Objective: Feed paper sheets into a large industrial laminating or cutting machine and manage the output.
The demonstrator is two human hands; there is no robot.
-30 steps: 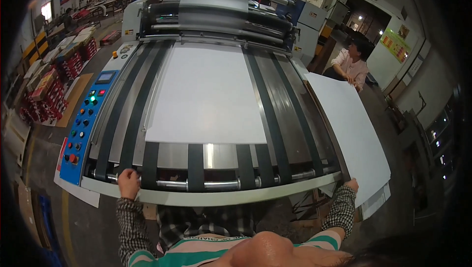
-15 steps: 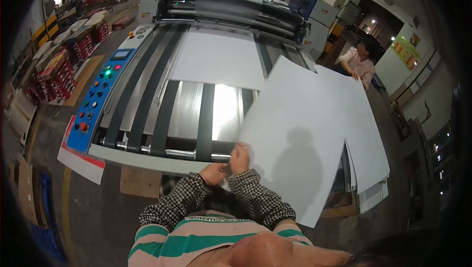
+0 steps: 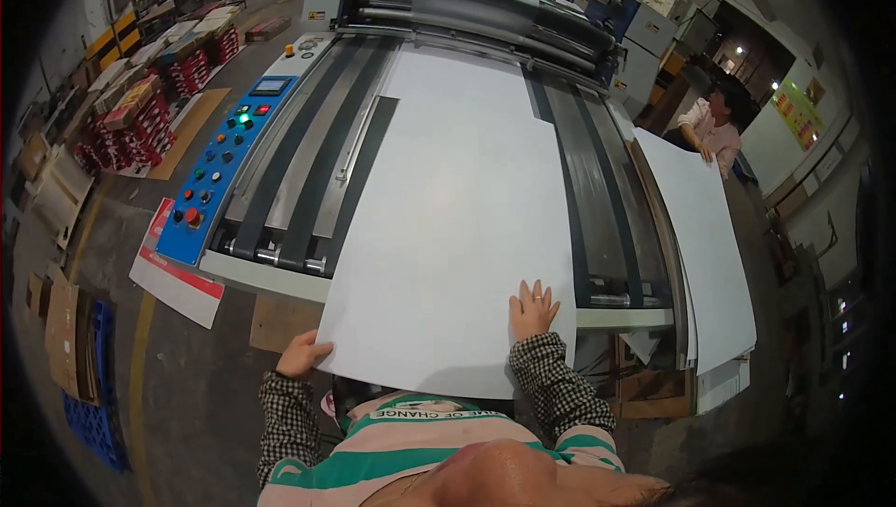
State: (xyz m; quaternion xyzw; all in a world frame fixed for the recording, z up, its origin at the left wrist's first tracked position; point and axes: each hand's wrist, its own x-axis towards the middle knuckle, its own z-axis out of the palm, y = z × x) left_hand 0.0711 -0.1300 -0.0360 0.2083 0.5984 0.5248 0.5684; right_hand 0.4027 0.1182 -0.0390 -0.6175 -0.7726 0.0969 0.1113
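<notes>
Since before, you've swung the white sheet [image 3: 448, 255] onto the conveyor [image 3: 597, 190]; left hand [image 3: 301, 355] fingers clamped on its near-left corner, right hand [image 3: 532, 309] fingers spread flat on it.

The big white sheet [image 3: 457, 227] is a large, plain, unprinted rectangle of stiff paper or card, lying flat and face up on the machine's feed table [image 3: 607, 190], slightly askew to its dark belts. Its near edge hangs over the table's front lip toward me; my left hand [image 3: 301, 354] grips the near left corner from below and the side, and my right hand [image 3: 532, 309] lies flat, fingers spread, on its top near the near right corner. Its far end reaches toward the rollers, where it meets another white sheet [image 3: 462, 78].
</notes>
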